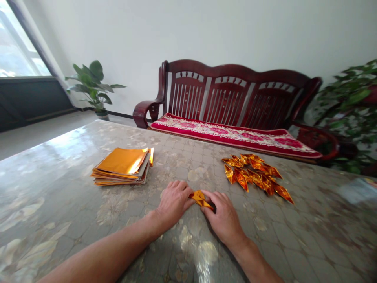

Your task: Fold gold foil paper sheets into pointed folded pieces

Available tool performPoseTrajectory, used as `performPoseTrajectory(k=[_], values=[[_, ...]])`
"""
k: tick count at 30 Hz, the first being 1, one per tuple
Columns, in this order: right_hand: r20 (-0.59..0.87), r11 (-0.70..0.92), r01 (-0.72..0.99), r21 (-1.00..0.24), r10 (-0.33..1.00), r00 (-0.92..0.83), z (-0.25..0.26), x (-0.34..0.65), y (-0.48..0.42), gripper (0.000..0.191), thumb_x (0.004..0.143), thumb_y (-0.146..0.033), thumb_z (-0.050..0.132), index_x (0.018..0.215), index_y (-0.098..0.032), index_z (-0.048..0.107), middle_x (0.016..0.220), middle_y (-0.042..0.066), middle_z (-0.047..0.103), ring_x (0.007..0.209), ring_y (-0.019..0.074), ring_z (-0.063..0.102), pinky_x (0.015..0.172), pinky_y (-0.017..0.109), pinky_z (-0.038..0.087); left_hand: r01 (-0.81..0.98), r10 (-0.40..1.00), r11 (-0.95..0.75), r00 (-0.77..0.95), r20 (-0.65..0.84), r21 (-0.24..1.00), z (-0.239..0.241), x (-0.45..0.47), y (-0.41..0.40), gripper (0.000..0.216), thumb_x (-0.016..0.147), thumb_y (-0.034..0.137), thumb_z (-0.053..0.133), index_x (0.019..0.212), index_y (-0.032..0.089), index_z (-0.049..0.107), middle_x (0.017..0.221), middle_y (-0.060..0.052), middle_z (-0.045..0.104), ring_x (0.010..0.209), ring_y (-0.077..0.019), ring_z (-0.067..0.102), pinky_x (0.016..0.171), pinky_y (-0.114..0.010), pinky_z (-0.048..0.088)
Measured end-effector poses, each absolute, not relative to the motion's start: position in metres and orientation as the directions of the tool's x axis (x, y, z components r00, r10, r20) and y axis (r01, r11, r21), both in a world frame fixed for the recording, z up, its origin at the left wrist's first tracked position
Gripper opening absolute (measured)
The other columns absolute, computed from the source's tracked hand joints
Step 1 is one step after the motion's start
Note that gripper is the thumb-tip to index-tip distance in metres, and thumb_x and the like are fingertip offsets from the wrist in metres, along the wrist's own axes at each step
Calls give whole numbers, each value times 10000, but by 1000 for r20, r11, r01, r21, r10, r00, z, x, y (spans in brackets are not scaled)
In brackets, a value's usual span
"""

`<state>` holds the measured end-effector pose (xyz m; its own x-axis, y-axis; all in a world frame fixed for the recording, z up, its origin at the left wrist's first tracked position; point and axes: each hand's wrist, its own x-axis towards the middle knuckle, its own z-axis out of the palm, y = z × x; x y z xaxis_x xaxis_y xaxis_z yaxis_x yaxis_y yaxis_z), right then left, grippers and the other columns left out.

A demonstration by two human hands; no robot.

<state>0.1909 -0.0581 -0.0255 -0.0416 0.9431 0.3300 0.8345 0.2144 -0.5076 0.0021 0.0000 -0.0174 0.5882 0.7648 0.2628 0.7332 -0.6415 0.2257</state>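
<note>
A small folded piece of gold foil paper (199, 197) lies on the patterned table (73, 212) between my two hands. My left hand (173, 202) has its fingers curled and pinches the paper's left end. My right hand (224, 216) presses its fingertips onto the paper's right end. A stack of flat gold foil sheets (123, 166) sits to the left, beyond my left hand. A pile of several folded gold pieces (256, 175) lies to the right, beyond my right hand.
A dark red wooden bench (232, 98) with a red floral cushion (232, 135) stands behind the table. A potted plant (93, 86) is at the back left by a window, and another leafy plant (350, 114) stands at the right.
</note>
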Motion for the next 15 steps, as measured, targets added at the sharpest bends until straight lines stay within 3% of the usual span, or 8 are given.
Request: performPoseTrajectory(k=[6, 10, 15], values=[[340, 220, 822, -526, 940, -34, -28, 193, -56, 399, 798, -101, 608, 1156, -267, 666, 958, 26, 697, 929, 230, 603, 838, 362, 476, 648, 758, -649, 595, 267, 398, -20, 0, 2, 68, 927, 274, 619, 955, 230, 663, 964, -11, 632, 940, -190, 569, 812, -281, 444], [341, 237, 816, -527, 938, -52, -29, 194, -57, 414, 809, -75, 575, 1159, -274, 672, 985, 18, 714, 935, 225, 617, 850, 358, 478, 631, 746, -660, 612, 261, 408, -17, 0, 2, 166, 898, 218, 629, 1059, 249, 656, 980, -9, 632, 958, -199, 565, 816, -287, 443], [351, 246, 842, -480, 934, -72, -30, 193, -59, 381, 840, -79, 553, 1155, -257, 675, 1008, 25, 720, 938, 224, 614, 860, 363, 469, 636, 759, -645, 599, 257, 424, -16, 1, 4, 59, 891, 198, 630, 915, 223, 678, 903, -6, 635, 912, -190, 574, 786, -275, 436]])
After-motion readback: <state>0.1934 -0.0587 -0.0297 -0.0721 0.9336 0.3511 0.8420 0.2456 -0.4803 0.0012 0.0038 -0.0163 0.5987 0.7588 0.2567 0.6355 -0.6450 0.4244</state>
